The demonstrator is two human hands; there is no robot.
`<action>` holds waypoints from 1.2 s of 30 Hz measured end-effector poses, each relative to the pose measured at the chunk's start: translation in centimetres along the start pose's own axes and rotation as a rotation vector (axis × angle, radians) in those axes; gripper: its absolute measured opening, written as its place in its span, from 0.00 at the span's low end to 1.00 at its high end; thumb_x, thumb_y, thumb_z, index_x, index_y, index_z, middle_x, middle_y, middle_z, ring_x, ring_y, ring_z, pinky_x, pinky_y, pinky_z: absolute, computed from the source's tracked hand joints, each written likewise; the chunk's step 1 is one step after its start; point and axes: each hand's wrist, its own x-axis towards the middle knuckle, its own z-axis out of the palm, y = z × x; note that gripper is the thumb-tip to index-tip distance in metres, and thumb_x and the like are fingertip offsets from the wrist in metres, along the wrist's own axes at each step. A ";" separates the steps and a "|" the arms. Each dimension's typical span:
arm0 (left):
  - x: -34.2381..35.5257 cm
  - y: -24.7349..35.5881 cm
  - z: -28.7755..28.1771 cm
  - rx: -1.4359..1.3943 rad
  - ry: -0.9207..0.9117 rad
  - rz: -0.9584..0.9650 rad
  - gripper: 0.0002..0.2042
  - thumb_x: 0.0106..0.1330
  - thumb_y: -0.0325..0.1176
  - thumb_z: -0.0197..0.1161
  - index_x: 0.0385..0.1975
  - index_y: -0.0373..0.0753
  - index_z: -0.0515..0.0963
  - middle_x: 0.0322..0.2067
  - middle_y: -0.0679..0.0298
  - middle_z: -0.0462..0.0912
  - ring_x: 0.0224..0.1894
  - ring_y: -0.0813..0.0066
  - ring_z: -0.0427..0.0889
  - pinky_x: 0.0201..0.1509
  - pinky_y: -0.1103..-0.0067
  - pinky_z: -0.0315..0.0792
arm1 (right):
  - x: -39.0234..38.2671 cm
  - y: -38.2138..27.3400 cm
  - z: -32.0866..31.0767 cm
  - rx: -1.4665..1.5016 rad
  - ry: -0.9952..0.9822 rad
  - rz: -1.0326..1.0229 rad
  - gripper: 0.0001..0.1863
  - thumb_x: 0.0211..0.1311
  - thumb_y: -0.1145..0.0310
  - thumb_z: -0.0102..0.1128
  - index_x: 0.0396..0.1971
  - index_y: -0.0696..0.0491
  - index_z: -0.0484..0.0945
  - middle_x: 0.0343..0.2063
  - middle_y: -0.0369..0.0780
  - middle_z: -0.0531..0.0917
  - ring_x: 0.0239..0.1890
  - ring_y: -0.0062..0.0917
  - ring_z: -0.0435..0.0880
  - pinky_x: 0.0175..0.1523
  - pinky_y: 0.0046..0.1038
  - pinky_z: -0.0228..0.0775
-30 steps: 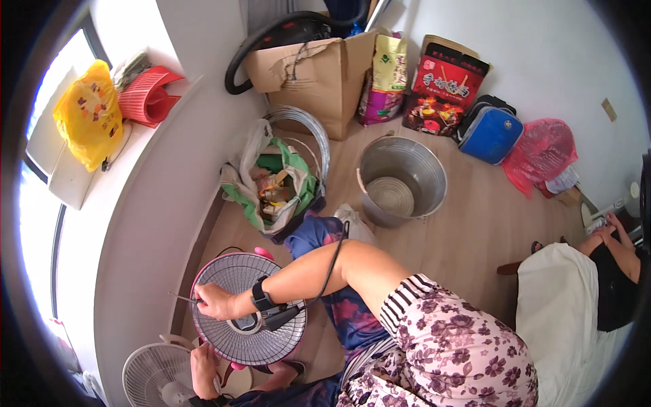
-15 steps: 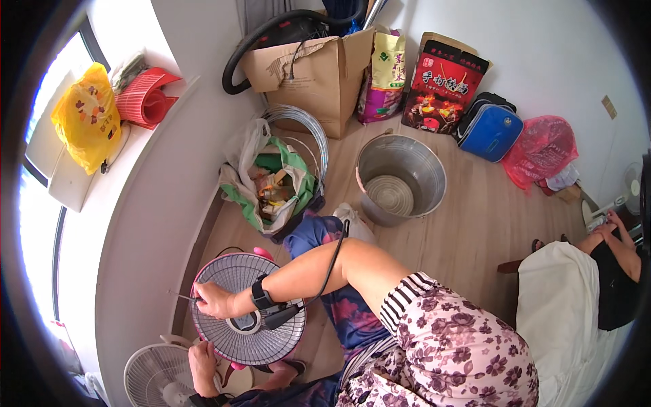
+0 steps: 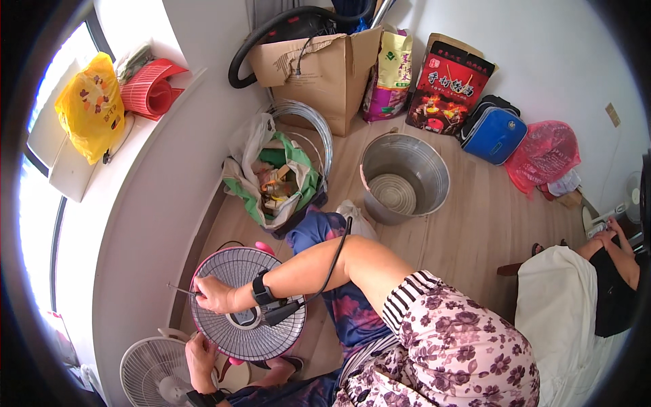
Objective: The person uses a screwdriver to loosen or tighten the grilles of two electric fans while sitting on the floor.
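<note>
A round fan (image 3: 281,339) with a pink rim and a dark wire grille stands before me, a grey and silver hub at its middle. Over its left part, my right hand (image 3: 215,294) is closed on a screwdriver (image 3: 179,289). The thin metal shaft points left, past the rim, and the handle is mostly hidden in my fist. My left hand (image 3: 199,356) has its fingers curled together at the fan's lower left rim. What they hold, if anything, is hidden. A dark strap with a black cable sits on my right wrist, crossing above the grille.
A white fan (image 3: 152,370) stands at the lower left by the wall. Beyond are an open bag of odds and ends (image 3: 247,193), a wire coil (image 3: 319,125), a metal bucket (image 3: 434,180) and a cardboard box (image 3: 319,81). Another person (image 3: 614,275) sits at the far right.
My left hand has shifted slightly at the lower rim, its fingers turned more upward. The right hand with the screwdriver stays nearly in place. The whole view has moved a little.
</note>
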 end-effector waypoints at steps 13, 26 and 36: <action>0.0 -1.2 0.6 0.054 0.097 0.067 0.04 0.38 0.17 0.50 0.14 0.30 0.64 0.13 0.48 0.64 0.19 0.50 0.67 0.23 0.66 0.59 | 0.0 0.0 -0.1 0.042 -0.030 0.016 0.09 0.56 0.76 0.49 0.34 0.62 0.62 0.12 0.41 0.72 0.09 0.22 0.72 0.14 0.25 0.64; 0.2 -0.9 0.5 -0.018 0.099 0.091 0.04 0.37 0.14 0.48 0.15 0.28 0.63 0.14 0.49 0.63 0.20 0.52 0.65 0.24 0.67 0.58 | 0.1 0.5 0.3 -0.025 0.006 -0.035 0.08 0.55 0.76 0.50 0.33 0.62 0.64 0.10 0.40 0.72 0.09 0.23 0.72 0.15 0.25 0.64; -0.1 -0.6 -0.1 -0.012 0.048 0.060 0.06 0.37 0.14 0.48 0.18 0.29 0.65 0.16 0.51 0.64 0.20 0.53 0.65 0.25 0.67 0.58 | 0.1 0.4 0.4 0.000 -0.018 -0.014 0.09 0.56 0.76 0.49 0.34 0.62 0.63 0.11 0.40 0.72 0.09 0.22 0.72 0.14 0.25 0.64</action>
